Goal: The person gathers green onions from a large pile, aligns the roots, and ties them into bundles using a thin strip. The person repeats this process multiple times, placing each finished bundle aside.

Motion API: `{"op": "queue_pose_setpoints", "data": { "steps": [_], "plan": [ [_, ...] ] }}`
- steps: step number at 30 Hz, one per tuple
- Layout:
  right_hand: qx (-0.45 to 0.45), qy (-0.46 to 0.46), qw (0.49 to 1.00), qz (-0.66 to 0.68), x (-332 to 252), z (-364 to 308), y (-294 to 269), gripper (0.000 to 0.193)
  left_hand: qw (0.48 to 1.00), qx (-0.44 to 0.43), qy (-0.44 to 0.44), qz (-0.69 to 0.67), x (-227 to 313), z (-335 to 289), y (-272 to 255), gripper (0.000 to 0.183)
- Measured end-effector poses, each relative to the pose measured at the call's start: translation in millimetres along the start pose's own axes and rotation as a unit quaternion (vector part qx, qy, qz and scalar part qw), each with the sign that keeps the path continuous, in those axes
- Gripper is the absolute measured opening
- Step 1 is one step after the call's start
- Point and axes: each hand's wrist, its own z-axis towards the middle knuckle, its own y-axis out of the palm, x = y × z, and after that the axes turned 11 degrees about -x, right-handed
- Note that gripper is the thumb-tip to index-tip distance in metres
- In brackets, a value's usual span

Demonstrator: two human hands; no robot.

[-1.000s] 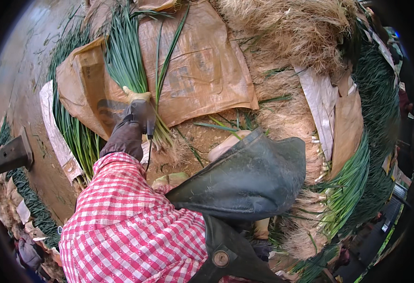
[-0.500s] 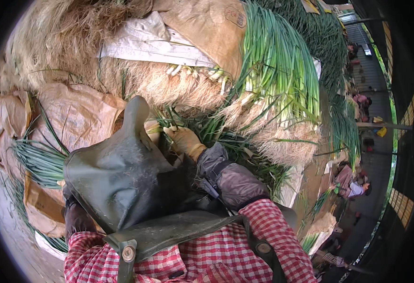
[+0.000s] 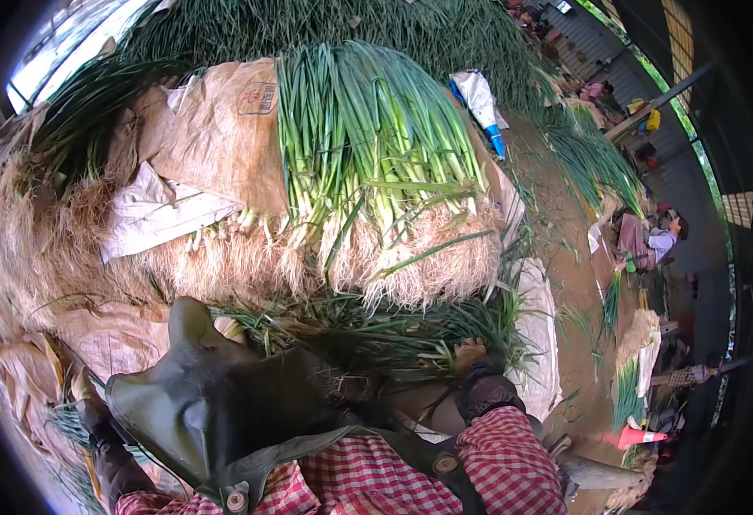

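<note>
My right hand [image 3: 469, 354], in a tan glove, is down among loose green onion leaves [image 3: 393, 330] to the right of my lap. Its fingers look curled on some leaves, partly hidden by them. My left hand [image 3: 83, 386], also gloved, is at the far left beside the tan sacking [image 3: 26, 369] and a bunch of green onions [image 3: 69, 425]; the grip of its fingers is not clear. Ahead lies a large heap of green onions [image 3: 376, 146], leaves away from me, with pale hairy roots [image 3: 428, 257] towards me. A dark green apron [image 3: 213, 403] covers my lap.
A tan sack [image 3: 213, 112] and a white sheet [image 3: 166, 219] partly cover the heap. A white sack [image 3: 535, 326] lies right of the leaves. Farther right are more green onions [image 3: 591, 163], a person [image 3: 659, 240] sitting and an orange cone [image 3: 641, 437].
My right hand has moved right, from beside my knee into the loose leaves. My left hand has come into view at the far left. The view has shifted, showing more of the heap's far side.
</note>
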Motion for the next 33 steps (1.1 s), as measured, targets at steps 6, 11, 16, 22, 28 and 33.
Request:
{"op": "queue_pose_setpoints", "data": {
  "steps": [6, 11, 16, 22, 28, 33],
  "plan": [
    [0.044, -0.047, 0.928, 0.367, 112.9, -74.6, -72.1, 0.023, 0.981, -0.108, 0.138, -0.081, 216.1, -7.7, 74.9, 0.039],
    [0.444, -0.322, 0.608, 0.574, 65.8, -132.1, -259.1, 0.020, 0.866, -0.278, 0.379, -0.172, 406.7, -181.1, 183.9, 0.031],
    [0.363, -0.042, 0.861, 0.355, -16.6, -145.6, -380.5, 0.048, 0.763, -0.456, 0.453, -0.067, 493.1, -387.3, 237.7, 0.022],
    [0.412, -0.319, 0.572, 0.633, -82.6, -115.4, -353.2, 0.036, 0.607, -0.601, 0.507, 0.117, 561.3, -485.2, 234.8, 0.018],
    [0.251, -0.448, 0.391, 0.764, -171.9, -132.9, -307.3, 0.029, 0.613, -0.529, 0.471, 0.351, 471.8, -508.9, 337.3, 0.028],
    [0.249, -0.369, 0.491, 0.749, -181.0, -149.5, -300.4, 0.022, 0.751, -0.569, 0.316, 0.108, 347.1, -496.8, 410.8, 0.037]
  ]
}}
